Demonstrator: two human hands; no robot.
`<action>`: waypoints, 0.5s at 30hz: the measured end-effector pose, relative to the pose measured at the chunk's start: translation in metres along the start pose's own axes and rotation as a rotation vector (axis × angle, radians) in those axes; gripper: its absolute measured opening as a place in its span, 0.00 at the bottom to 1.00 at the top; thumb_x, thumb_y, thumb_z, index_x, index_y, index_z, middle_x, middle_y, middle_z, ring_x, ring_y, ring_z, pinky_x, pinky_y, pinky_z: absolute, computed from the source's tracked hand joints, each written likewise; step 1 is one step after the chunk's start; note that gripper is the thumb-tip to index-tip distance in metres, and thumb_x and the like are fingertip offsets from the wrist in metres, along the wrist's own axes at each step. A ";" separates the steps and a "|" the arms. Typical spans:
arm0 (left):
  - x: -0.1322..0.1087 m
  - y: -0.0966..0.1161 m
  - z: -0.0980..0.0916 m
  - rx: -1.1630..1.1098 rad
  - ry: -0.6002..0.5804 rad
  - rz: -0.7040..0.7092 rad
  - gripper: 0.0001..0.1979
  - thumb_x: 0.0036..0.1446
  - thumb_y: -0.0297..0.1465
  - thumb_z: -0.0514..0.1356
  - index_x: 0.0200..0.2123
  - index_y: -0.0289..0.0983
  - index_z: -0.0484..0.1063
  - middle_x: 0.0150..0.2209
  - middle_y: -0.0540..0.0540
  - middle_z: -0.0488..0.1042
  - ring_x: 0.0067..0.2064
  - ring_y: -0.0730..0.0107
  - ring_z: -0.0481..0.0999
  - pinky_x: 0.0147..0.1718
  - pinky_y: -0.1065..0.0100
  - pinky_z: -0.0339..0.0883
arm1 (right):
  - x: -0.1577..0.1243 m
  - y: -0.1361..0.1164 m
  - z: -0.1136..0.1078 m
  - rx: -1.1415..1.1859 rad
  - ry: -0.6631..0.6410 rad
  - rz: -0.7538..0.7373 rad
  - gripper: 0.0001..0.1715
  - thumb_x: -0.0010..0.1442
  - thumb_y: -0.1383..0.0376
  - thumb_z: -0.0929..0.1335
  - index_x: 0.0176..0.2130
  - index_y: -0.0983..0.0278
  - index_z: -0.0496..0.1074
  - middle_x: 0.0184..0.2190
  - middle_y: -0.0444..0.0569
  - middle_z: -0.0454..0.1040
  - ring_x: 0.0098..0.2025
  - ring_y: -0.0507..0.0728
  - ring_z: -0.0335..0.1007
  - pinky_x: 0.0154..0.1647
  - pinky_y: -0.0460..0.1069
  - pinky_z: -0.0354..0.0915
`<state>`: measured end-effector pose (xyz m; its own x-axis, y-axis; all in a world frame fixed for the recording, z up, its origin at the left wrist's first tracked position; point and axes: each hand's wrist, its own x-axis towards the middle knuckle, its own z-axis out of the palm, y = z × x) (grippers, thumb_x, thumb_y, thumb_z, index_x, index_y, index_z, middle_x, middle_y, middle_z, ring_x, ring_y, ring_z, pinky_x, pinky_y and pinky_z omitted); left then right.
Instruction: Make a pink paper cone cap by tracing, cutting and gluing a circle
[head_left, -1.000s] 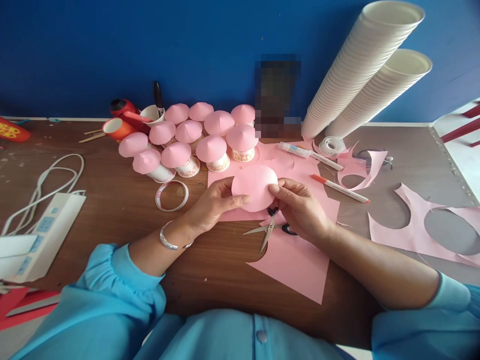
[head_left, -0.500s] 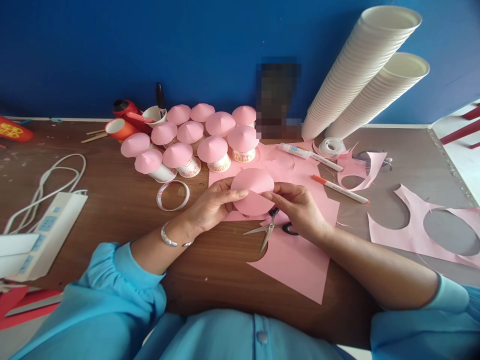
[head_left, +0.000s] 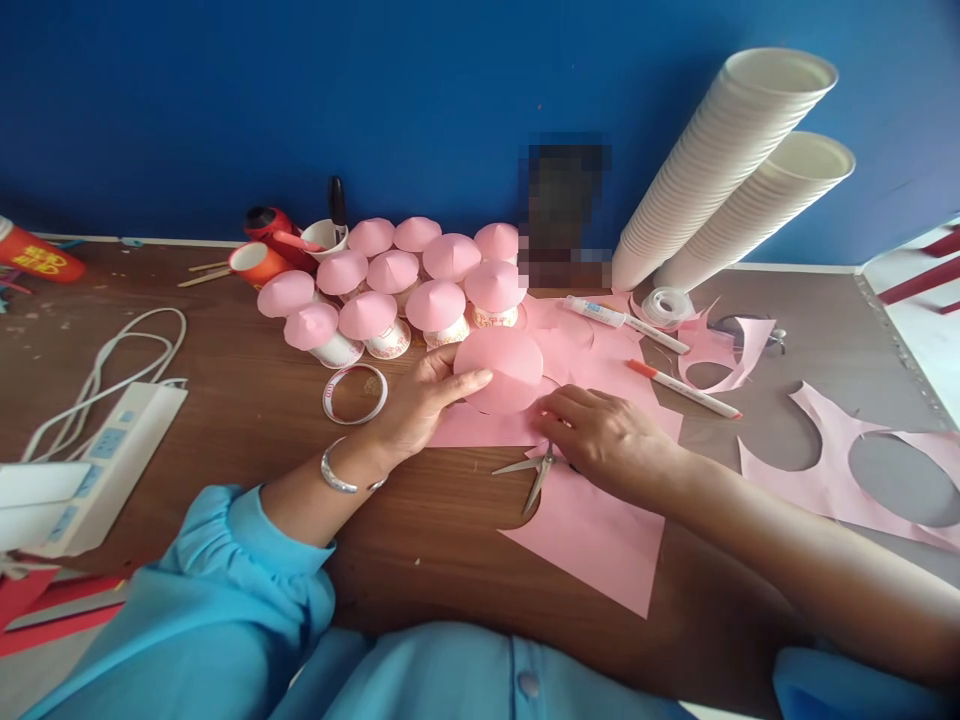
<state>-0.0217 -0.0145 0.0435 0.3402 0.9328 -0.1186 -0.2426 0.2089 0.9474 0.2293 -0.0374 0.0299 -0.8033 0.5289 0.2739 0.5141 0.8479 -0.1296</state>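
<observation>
Head view: over the middle of the bench [head_left: 409,600], between its far and near edges, the left hand [head_left: 412,405] holds a pink paper disc [head_left: 499,360] by its left rim, thumb on top; this grip is narrow, closed on the paper, and probably sits at the border so that most of the face stays uncovered and uncreased. The right hand [head_left: 607,435] is bent over the handles of the scissors [head_left: 541,468], its fingertips close to the disc's lower right rim; whether that grip has closed on anything I cannot tell. The scissors' blades lie spread toward the near edge, partly on a pink sheet [head_left: 600,555], likely there to be within easy reach. Toward the far edge, left of centre, the cone-topped cups [head_left: 367,315] stand or lean close together, apparently grouped to leave working room. Tall cup stacks [head_left: 720,175] lean at the far edge, right of centre, seemingly propped by the wall [head_left: 420,100]. Offcuts [head_left: 832,450] lie toward the right edge, presumably pushed aside.
</observation>
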 end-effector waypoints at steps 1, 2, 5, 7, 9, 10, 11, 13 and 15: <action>0.000 0.000 0.000 -0.004 0.003 0.006 0.13 0.56 0.35 0.71 0.43 0.37 0.83 0.40 0.46 0.84 0.44 0.61 0.80 0.45 0.65 0.72 | -0.002 -0.001 -0.001 -0.044 -0.017 -0.030 0.15 0.68 0.77 0.62 0.41 0.67 0.78 0.39 0.57 0.79 0.40 0.61 0.73 0.33 0.52 0.66; 0.001 0.000 0.000 -0.008 0.003 0.007 0.13 0.55 0.35 0.71 0.43 0.37 0.83 0.40 0.46 0.83 0.44 0.62 0.80 0.45 0.65 0.72 | -0.004 -0.001 -0.002 -0.075 -0.029 -0.046 0.14 0.68 0.77 0.63 0.42 0.68 0.78 0.40 0.57 0.79 0.40 0.61 0.74 0.33 0.52 0.66; 0.001 0.000 0.000 -0.029 0.003 -0.001 0.13 0.56 0.35 0.71 0.43 0.37 0.83 0.40 0.46 0.84 0.43 0.62 0.81 0.43 0.66 0.72 | -0.007 -0.003 -0.005 -0.121 -0.067 -0.045 0.13 0.66 0.78 0.65 0.43 0.68 0.78 0.42 0.57 0.79 0.40 0.61 0.73 0.37 0.53 0.66; 0.001 0.000 0.000 -0.052 0.005 -0.005 0.13 0.56 0.35 0.71 0.43 0.37 0.83 0.40 0.46 0.84 0.42 0.62 0.81 0.43 0.65 0.73 | -0.006 -0.003 -0.006 -0.151 -0.062 -0.036 0.11 0.65 0.77 0.66 0.41 0.68 0.78 0.41 0.57 0.79 0.40 0.61 0.73 0.38 0.53 0.66; 0.002 -0.001 -0.001 -0.074 0.007 -0.013 0.13 0.56 0.35 0.71 0.44 0.37 0.83 0.40 0.45 0.84 0.43 0.62 0.81 0.44 0.65 0.73 | -0.005 -0.002 -0.007 -0.177 -0.043 -0.045 0.10 0.66 0.76 0.67 0.36 0.67 0.76 0.36 0.54 0.77 0.37 0.60 0.71 0.37 0.53 0.63; 0.002 -0.002 -0.001 -0.083 0.008 -0.018 0.13 0.56 0.34 0.71 0.44 0.37 0.83 0.40 0.46 0.84 0.43 0.62 0.81 0.44 0.65 0.73 | -0.004 -0.001 -0.007 -0.186 -0.037 -0.057 0.11 0.66 0.76 0.67 0.33 0.66 0.75 0.33 0.52 0.76 0.35 0.59 0.69 0.35 0.52 0.62; 0.002 -0.003 -0.001 -0.091 0.007 -0.021 0.12 0.56 0.34 0.71 0.44 0.38 0.83 0.40 0.46 0.84 0.43 0.62 0.81 0.44 0.65 0.73 | -0.003 -0.001 -0.007 -0.194 -0.036 -0.070 0.12 0.66 0.76 0.67 0.31 0.65 0.73 0.31 0.51 0.74 0.33 0.58 0.67 0.34 0.52 0.60; 0.003 -0.003 -0.002 -0.107 0.003 -0.023 0.12 0.55 0.34 0.71 0.43 0.38 0.83 0.39 0.46 0.83 0.43 0.61 0.81 0.43 0.66 0.73 | -0.002 0.000 -0.007 -0.208 -0.045 -0.099 0.14 0.65 0.77 0.67 0.30 0.64 0.72 0.28 0.48 0.73 0.30 0.57 0.64 0.32 0.52 0.57; 0.003 -0.004 -0.003 -0.128 0.002 -0.016 0.12 0.55 0.33 0.71 0.43 0.37 0.83 0.38 0.46 0.83 0.43 0.62 0.81 0.41 0.66 0.73 | -0.001 0.001 -0.008 -0.215 -0.039 -0.124 0.14 0.64 0.79 0.66 0.30 0.64 0.72 0.27 0.47 0.72 0.29 0.56 0.63 0.30 0.52 0.53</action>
<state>-0.0223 -0.0114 0.0387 0.3431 0.9296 -0.1346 -0.3512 0.2599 0.8995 0.2337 -0.0371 0.0374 -0.8731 0.4257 0.2379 0.4596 0.8814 0.1095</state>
